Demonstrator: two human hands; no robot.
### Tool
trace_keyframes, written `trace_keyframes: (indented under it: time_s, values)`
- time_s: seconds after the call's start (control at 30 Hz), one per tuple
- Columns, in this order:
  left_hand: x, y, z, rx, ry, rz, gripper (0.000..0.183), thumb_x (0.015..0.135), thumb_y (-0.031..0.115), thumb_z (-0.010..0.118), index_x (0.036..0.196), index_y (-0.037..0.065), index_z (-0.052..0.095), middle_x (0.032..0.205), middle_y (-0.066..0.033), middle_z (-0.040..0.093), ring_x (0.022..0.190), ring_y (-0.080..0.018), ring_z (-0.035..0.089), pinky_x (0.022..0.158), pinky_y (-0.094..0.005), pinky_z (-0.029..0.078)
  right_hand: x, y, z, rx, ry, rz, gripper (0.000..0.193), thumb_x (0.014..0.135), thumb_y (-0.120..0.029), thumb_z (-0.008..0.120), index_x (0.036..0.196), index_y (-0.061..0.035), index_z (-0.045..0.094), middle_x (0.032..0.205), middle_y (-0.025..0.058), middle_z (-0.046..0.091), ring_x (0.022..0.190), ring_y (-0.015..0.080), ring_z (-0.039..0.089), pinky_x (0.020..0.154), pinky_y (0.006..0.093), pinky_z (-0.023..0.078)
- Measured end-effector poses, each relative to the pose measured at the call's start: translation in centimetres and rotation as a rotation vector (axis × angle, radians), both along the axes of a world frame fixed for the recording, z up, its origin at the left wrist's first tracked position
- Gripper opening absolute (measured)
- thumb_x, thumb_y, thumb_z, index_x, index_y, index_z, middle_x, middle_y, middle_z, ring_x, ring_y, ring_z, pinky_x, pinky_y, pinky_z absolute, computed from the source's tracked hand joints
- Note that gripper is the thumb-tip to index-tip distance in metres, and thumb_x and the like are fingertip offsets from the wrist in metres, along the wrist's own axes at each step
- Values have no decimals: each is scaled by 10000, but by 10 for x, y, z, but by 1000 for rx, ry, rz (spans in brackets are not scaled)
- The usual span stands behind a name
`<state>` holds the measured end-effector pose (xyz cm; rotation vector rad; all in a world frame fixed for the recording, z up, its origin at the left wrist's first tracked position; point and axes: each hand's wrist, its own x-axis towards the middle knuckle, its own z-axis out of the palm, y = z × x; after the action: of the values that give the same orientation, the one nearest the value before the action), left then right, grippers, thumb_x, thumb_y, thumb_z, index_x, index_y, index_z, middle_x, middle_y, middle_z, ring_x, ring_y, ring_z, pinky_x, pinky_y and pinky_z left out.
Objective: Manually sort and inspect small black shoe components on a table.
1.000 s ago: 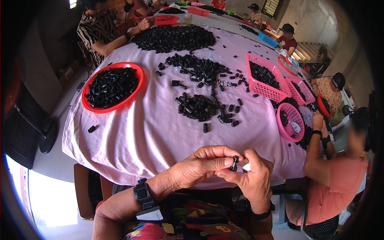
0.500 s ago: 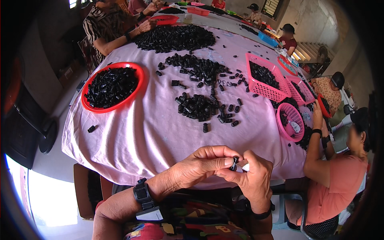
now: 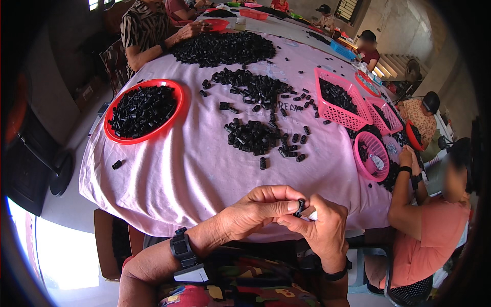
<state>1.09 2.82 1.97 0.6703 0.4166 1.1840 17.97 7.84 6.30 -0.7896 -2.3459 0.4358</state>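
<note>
My left hand [image 3: 250,212] pinches a small black plastic part [image 3: 300,206] between thumb and fingertips, just above the near table edge. Against it, my right hand [image 3: 327,227] is closed with thumb and forefinger at the part. A bit of something white [image 3: 313,216] shows between the right fingers; its kind is hidden. Beyond my hands, a loose heap of short black cylindrical parts [image 3: 250,137] lies on the pink cloth [image 3: 204,179]. To the left, a red round tray [image 3: 180,110] is filled with similar black parts.
A larger black heap [image 3: 222,49] lies farther back. At right stand a pink rectangular basket [image 3: 353,122] and a round pink basket [image 3: 362,166]. A co-worker in a coral shirt [image 3: 434,230] sits close on my right; another in a striped shirt [image 3: 146,25] works at the far left.
My hands stay nearly in place, the right fingers shifting slightly and showing less of the white thing. The right co-worker's hands have lowered; the striped-shirt co-worker has moved slightly right.
</note>
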Motion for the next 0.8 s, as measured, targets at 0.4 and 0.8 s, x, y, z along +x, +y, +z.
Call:
trace_keyframes:
  time_s: [0.4,0.8]
  values:
    - [0,0,0,-50,-32,-3,255,920,178,607,1142,52,605,973,28,614,765,-41,516,723,-195,433,0,-2,4,-151,281,148,339,803,-178,755,1049,-13,591,725,71,660,571,115,634,492,234,478]
    - [-1,-1,0,-58,-81,-48,245,929,176,594,1129,35,598,955,15,613,760,-41,527,724,-191,452,-1,0,2,-147,302,218,219,846,-63,675,1052,-11,621,771,92,676,654,117,659,546,220,498]
